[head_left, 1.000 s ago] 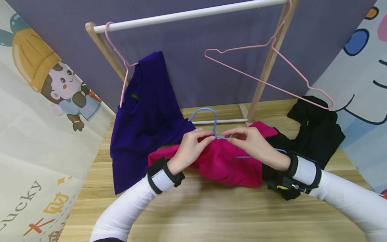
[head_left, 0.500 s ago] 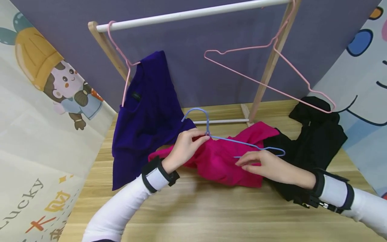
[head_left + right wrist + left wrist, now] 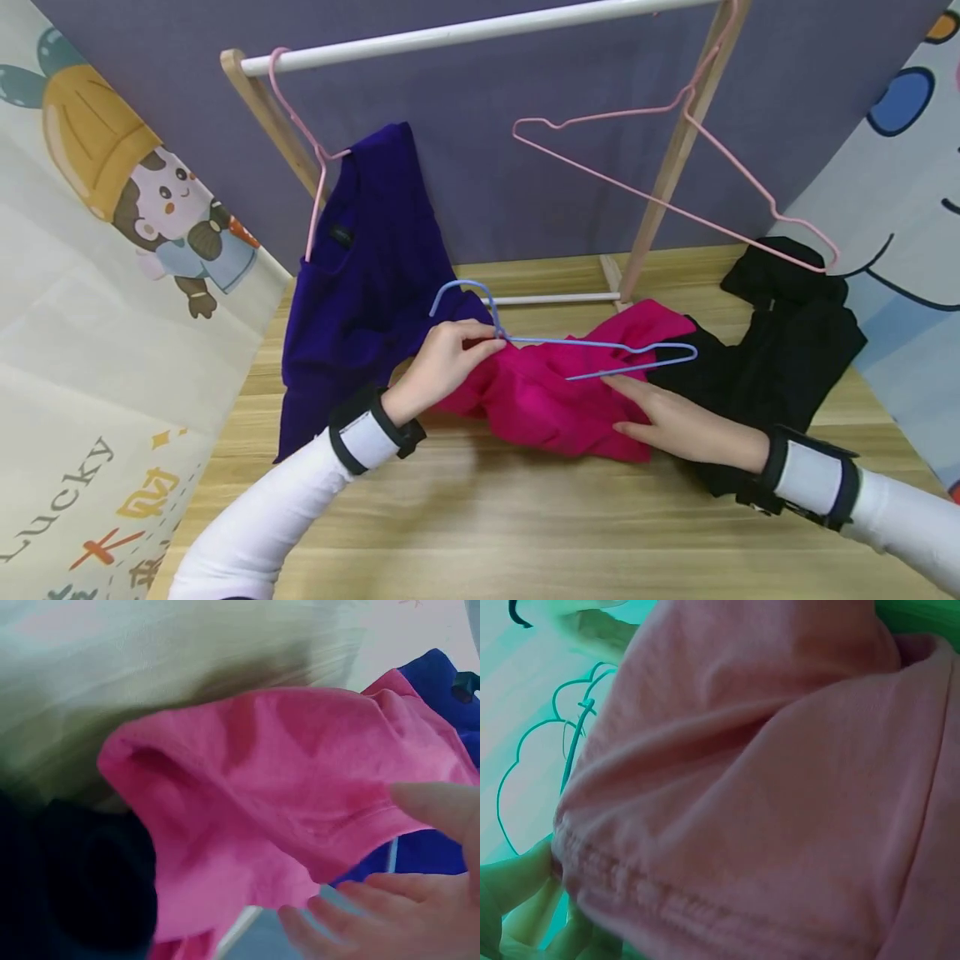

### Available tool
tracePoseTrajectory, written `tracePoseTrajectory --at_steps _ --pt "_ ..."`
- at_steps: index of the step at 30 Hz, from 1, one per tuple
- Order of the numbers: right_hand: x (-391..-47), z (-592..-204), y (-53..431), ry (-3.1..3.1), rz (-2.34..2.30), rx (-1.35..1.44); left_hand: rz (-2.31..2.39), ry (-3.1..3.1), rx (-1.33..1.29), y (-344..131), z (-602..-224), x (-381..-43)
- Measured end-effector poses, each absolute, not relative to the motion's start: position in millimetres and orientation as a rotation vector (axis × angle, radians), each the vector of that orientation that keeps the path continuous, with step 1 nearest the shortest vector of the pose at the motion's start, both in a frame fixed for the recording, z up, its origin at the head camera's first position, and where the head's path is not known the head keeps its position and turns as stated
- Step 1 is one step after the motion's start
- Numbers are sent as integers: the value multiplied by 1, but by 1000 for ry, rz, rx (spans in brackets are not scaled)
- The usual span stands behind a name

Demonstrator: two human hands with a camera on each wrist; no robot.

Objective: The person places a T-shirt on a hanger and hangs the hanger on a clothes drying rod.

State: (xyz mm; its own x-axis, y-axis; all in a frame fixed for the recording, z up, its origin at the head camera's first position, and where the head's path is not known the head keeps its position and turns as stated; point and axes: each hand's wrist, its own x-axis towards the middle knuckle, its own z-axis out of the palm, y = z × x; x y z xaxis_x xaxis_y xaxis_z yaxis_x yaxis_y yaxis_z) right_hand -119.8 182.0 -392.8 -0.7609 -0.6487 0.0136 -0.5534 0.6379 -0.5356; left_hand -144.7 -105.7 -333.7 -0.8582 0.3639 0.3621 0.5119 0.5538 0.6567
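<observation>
My left hand (image 3: 455,360) pinches the blue clothes hanger (image 3: 562,341) just below its hook, at the edge of a bright pink garment (image 3: 536,396). In the left wrist view, fingertips (image 3: 536,870) hold the garment's stitched edge. The hanger's right arm shows in front of the pink cloth, its lower bar running left over it; the left arm is hidden. My right hand (image 3: 667,417) is open under the hanger's right end, index fingertip right at the lower bar. In the right wrist view its fingers are spread beside the pink cloth, holding nothing.
A purple garment (image 3: 367,275) hangs on a pink hanger (image 3: 309,158) at the left of the rack's white rail (image 3: 450,35). Another pink hanger (image 3: 615,181) hangs bare at the right. Black clothing (image 3: 780,358) lies on the wooden table (image 3: 480,533) at the right.
My right hand has let go of the hanger's arm near the neck and moved right and down, then up to the lower bar. The left hand has shifted left, hook tilting left.
</observation>
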Motion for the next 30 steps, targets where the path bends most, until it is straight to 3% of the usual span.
tracePoseTrajectory --at_steps 19,30 --pt "-129 -410 174 2506 -986 -1255 -1125 -2797 -830 -122 -321 -149" --pt "-123 -413 175 2597 -788 -1356 -1145 -2781 -810 -133 -317 -149"
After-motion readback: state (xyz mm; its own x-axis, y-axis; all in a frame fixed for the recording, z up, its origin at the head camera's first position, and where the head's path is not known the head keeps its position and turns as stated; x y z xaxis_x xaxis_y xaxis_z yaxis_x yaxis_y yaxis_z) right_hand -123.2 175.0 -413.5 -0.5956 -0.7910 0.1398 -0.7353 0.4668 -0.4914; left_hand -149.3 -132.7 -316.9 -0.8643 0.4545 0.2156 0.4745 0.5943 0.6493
